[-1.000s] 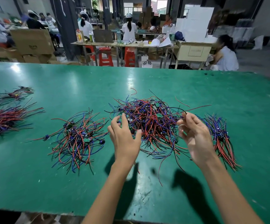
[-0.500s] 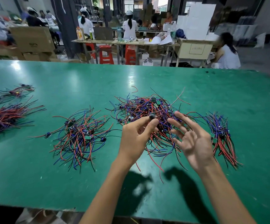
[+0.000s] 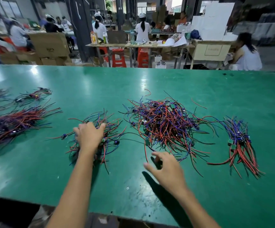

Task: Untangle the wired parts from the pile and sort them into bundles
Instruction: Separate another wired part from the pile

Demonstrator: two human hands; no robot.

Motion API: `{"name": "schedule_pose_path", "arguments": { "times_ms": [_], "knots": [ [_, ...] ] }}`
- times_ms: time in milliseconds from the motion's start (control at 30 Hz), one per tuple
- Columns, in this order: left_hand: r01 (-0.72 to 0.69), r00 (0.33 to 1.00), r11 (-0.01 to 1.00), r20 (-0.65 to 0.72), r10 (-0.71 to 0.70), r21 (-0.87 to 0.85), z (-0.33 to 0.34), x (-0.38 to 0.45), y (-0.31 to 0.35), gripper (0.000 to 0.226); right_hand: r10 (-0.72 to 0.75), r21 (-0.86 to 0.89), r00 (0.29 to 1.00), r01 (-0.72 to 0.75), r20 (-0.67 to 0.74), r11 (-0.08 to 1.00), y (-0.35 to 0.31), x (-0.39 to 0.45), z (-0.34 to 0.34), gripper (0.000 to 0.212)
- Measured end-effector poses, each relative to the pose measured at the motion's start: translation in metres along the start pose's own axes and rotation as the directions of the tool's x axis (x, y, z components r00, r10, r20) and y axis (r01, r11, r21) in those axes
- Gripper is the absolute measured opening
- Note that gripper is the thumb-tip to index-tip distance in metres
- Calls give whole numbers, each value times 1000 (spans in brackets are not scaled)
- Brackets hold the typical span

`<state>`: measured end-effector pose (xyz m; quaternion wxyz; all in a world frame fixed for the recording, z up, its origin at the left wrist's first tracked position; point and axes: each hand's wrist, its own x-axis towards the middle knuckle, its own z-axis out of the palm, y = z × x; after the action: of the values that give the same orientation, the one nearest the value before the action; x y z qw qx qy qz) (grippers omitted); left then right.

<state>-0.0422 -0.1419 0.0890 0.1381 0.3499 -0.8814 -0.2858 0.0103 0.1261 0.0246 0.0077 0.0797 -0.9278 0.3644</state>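
Reaching left, the left hand [image 3: 89, 137] has left the pile [image 3: 164, 124], where half a second ago it pinched a small part above the tangle, and now lies fingers spread, palm down, on the small bundle [image 3: 100, 137] beside it; whether the part is under the palm I cannot tell. The right hand [image 3: 164, 168], which hovered spread at the pile's right edge, has dropped to its near edge, with thumb and fingers loosely curved near a trailing red wire [image 3: 145, 152]; the blur hides whether they pinch it. I judge one part has just been delivered to a bundle and the next pick is starting, with most of the pile still tangled. Another bundle [image 3: 239, 142] lies well to the right, and a larger one [image 3: 14, 124] to the far left with scraps [image 3: 34, 95] behind it. All rest on a glossy green table [image 3: 199, 203], scuffed near the front edge. Beyond it are seated workers [image 3: 142, 31], benches, red stools [image 3: 117, 57] and cardboard boxes [image 3: 50, 45].
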Motion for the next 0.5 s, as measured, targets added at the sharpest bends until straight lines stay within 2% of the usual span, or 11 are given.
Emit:
{"name": "schedule_pose_path", "arguments": {
  "times_ms": [33,67,100,167,233,300,400,467,500],
  "knots": [
    [50,999,996,-17,-49,74,3,-3,-5,65,-34,-101,998,29,-49,994,1,-2,10,42],
    [48,996,994,-79,-40,97,6,-9,-8,66,-70,-131,993,57,-96,990,1,-3,17,37],
    [-26,984,996,-171,40,84,11,-18,-9,63,-95,-127,986,78,-134,989,2,-2,20,29],
    [-302,916,952,-262,305,51,23,-38,-8,48,-131,-134,974,107,-184,985,5,-1,22,13],
    [-535,833,843,-135,536,51,40,-55,-5,39,-130,-103,962,107,-239,989,7,-1,19,7],
    [-636,772,766,89,630,95,57,-67,-3,46,-116,-16,930,117,-348,993,10,-4,11,3],
    [-638,766,757,207,608,138,78,-77,-5,54,-123,74,850,186,-512,980,23,-5,-8,10],
    [-629,764,777,209,611,25,79,-84,-2,46,-77,152,803,204,-591,967,35,-3,-23,10],
    [-643,741,763,200,641,-63,79,-89,0,43,-39,206,797,203,-603,957,40,-1,-30,9]
  ]
}}
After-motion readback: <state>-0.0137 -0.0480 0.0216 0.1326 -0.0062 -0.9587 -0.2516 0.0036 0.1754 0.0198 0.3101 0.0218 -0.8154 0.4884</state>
